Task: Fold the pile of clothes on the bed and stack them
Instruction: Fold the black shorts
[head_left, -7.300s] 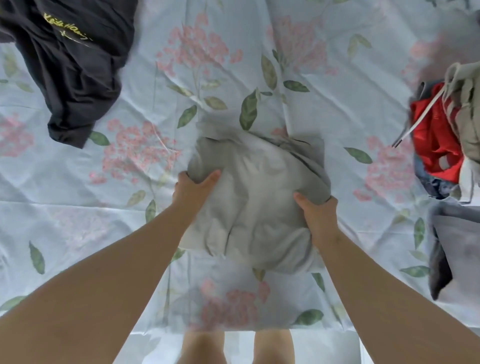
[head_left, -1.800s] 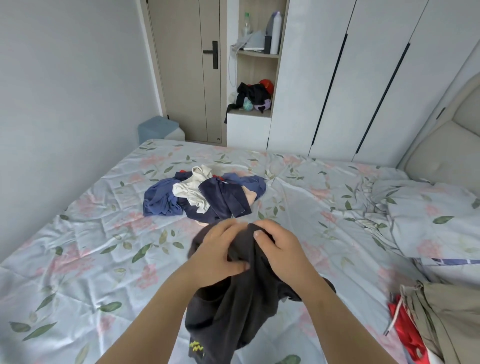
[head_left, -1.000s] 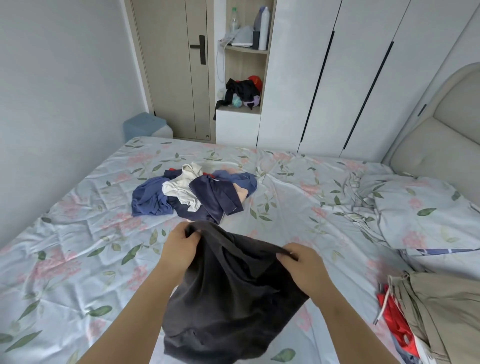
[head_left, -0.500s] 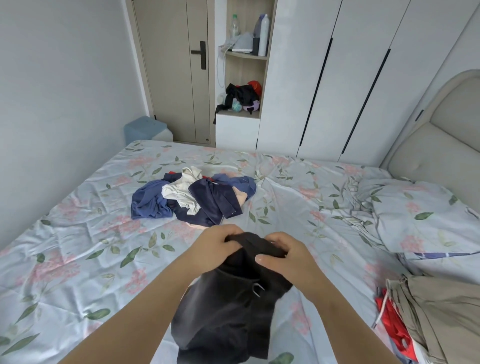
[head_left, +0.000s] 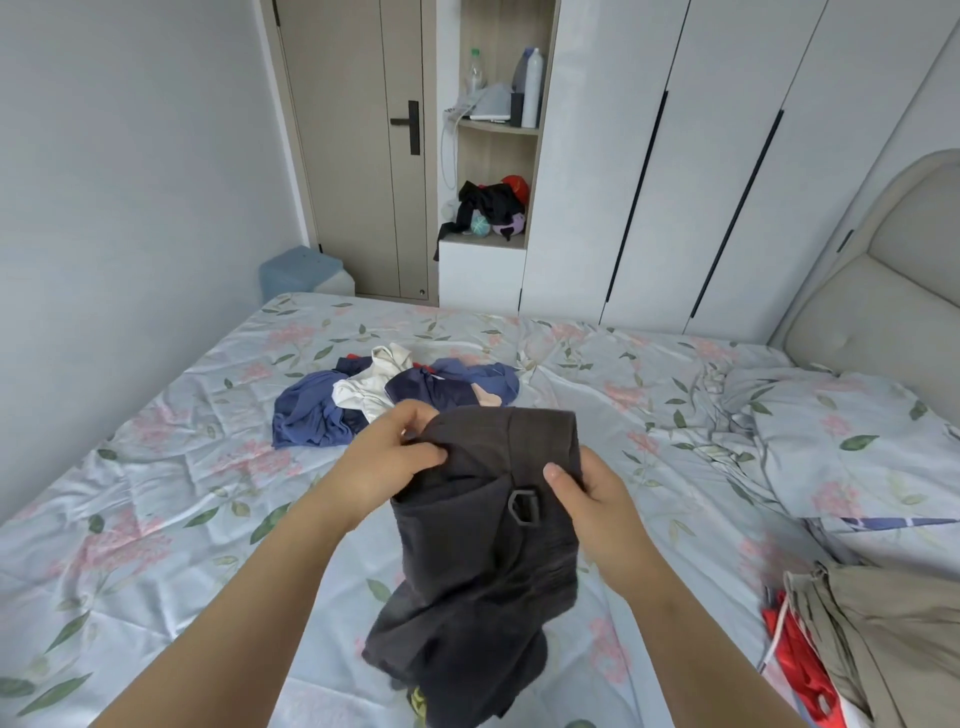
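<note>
Right now you are holding a dark grey garment (head_left: 483, 571) up in front of you, above the flowered bed (head_left: 156, 493). Your left hand (head_left: 387, 462) is pinching its bunched upper edge with curled fingers, and your right hand (head_left: 592, 499) is gripping the other side, thumb on the front just beside a small dark buckle (head_left: 522, 506), the other fingers hidden behind the cloth. The garment is hanging crumpled between your hands, its lower end trailing down towards the sheet; whether it is touching, I cannot tell. So this piece is not being folded yet: you seem to be hunting for its edges, and it is likely going to need spreading flat first. Further out, near the middle of the bed, a loose pile (head_left: 395, 395) of blue, navy and white clothes is lying in a heap, not yet folded. At your right, at the picture's edge, a khaki garment (head_left: 893, 634) is lying over something red (head_left: 795, 660). That is probably the stack, though how neatly it is folded I cannot say. By my reckoning you are working somewhere around the middle, with several pieces left.
</note>
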